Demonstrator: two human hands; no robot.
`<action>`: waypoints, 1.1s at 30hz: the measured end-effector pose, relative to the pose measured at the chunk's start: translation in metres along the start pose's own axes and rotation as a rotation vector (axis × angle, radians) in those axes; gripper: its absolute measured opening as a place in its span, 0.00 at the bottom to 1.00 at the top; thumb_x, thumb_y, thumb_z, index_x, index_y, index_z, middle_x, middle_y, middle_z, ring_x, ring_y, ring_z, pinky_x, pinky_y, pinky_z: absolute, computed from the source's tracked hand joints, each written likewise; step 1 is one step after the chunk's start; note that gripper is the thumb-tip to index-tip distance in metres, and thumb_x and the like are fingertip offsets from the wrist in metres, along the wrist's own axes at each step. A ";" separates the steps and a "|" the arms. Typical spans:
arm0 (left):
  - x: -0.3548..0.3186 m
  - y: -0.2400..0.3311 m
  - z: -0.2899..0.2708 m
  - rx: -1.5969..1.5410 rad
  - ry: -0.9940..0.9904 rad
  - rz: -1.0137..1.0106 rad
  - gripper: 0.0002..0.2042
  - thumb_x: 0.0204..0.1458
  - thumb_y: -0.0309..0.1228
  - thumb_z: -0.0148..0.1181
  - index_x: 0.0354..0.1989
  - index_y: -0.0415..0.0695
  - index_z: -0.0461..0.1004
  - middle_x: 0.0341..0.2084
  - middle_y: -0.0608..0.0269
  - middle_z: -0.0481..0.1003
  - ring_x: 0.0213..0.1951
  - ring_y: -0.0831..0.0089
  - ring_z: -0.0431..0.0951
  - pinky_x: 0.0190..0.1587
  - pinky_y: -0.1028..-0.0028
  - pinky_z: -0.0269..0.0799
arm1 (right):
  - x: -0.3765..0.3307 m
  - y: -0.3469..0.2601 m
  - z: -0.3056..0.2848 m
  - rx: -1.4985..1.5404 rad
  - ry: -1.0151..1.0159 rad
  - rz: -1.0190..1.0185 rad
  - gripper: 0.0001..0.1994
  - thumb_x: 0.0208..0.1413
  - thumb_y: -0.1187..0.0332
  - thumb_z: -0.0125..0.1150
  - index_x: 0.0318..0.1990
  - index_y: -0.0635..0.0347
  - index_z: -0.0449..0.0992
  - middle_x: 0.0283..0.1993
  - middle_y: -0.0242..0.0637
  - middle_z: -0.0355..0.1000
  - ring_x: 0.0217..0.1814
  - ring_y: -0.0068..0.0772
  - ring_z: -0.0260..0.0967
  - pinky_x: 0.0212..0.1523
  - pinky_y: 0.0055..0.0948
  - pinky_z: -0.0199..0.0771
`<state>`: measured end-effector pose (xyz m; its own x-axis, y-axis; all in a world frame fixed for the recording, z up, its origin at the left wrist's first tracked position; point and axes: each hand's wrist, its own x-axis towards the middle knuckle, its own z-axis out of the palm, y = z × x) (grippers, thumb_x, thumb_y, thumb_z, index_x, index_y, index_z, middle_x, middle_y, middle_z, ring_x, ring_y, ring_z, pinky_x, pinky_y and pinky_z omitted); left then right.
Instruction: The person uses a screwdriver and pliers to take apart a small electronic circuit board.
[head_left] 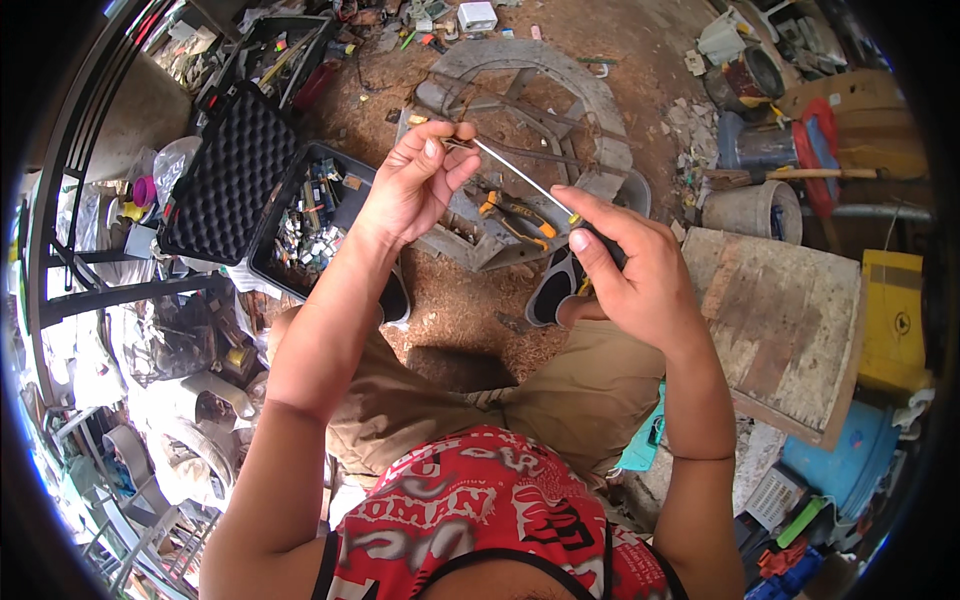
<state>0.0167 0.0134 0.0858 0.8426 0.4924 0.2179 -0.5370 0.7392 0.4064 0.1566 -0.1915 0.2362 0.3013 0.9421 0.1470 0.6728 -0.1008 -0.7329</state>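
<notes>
My right hand [630, 270] grips the dark handle of a long thin screwdriver [520, 178], whose metal shaft runs up and left. My left hand [420, 180] pinches the tip end of that shaft between thumb and fingers, possibly with a small part there that is too small to make out. Both hands are held above my knees, over a grey round metal frame [600, 100] lying on the dirt ground. Orange-handled pliers [520, 215] rest on the frame just under the shaft.
An open black case [230, 170] with foam lid and small parts sits at my left. A worn wooden board [790, 320] lies at my right, with a yellow box [893, 320], buckets and cans [760, 150] beyond. Clutter and a metal rack [80, 260] crowd the left side.
</notes>
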 end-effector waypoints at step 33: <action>0.003 -0.014 0.020 0.351 0.386 0.149 0.08 0.59 0.26 0.58 0.45 0.39 0.76 0.44 0.58 0.78 0.49 0.66 0.78 0.53 0.70 0.76 | -0.010 0.015 0.065 -0.326 0.135 0.011 0.21 0.58 0.73 0.57 0.60 0.48 0.74 0.26 0.39 0.66 0.23 0.42 0.69 0.26 0.39 0.72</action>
<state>0.0277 -0.0045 0.0991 0.6469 0.7623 -0.0189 -0.5489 0.4828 0.6824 0.1195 -0.1815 0.1806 0.3814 0.8919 0.2429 0.8430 -0.2278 -0.4872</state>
